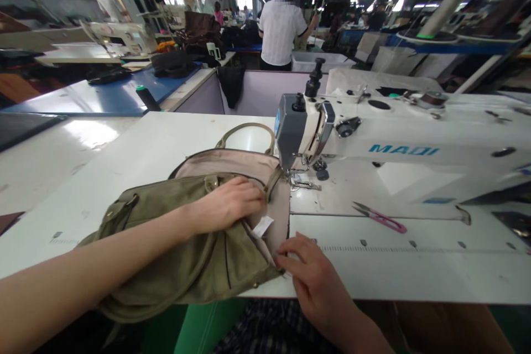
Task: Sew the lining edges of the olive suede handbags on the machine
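An olive-green handbag [166,204] lies on its side on the white sewing table, its mouth open to the right and its pinkish lining [279,221] showing. My left hand [232,202] reaches across the bag, fingers curled over the edge of the opening; the fingertips are partly hidden against the lining. Below it, a small white label [263,227] sticks out. At the bag's lower right corner, thumb and fingers of my right hand [309,265] pinch the edge. The lining's far edge lies close beside the presser foot [305,181] of the sewing machine [398,127].
Pink-handled thread snips [381,217] lie on the table right of the bag. A dark thread cone [147,98] stands at the back left, near a blue table [124,88]. Beyond the partition, a person in a white shirt [282,30] stands facing away.
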### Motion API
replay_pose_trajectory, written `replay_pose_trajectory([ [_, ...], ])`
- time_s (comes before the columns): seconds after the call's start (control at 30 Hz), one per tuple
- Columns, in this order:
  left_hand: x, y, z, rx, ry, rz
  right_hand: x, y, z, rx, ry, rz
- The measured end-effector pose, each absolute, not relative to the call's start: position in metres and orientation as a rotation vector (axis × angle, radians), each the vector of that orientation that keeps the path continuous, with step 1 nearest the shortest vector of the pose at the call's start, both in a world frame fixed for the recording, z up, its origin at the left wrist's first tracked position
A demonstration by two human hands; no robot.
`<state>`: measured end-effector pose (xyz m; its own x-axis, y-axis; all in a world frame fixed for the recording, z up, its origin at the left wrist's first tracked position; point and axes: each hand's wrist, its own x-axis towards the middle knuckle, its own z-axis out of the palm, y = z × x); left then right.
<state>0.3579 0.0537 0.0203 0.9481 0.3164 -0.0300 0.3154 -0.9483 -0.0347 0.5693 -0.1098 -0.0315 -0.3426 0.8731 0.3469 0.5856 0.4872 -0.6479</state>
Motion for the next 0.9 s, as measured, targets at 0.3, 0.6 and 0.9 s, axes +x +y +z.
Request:
replay_pose_trajectory([
  [0.3,0.357,0.018,0.048,-3.11,-0.628,0.336,0.571,-0.122,-0.026,-1.173,-2.092,0.637],
  [0.6,0.345,-0.043,0.06,-3.423,-0.26,0.3,0.571,-0.135,-0.031,-1.253,-1.919,0.513],
  [0.9,0.357,-0.044,0.062,-3.43,-0.244,0.534,0.578,-0.118,-0.028,-1.267,-1.968,0.489],
])
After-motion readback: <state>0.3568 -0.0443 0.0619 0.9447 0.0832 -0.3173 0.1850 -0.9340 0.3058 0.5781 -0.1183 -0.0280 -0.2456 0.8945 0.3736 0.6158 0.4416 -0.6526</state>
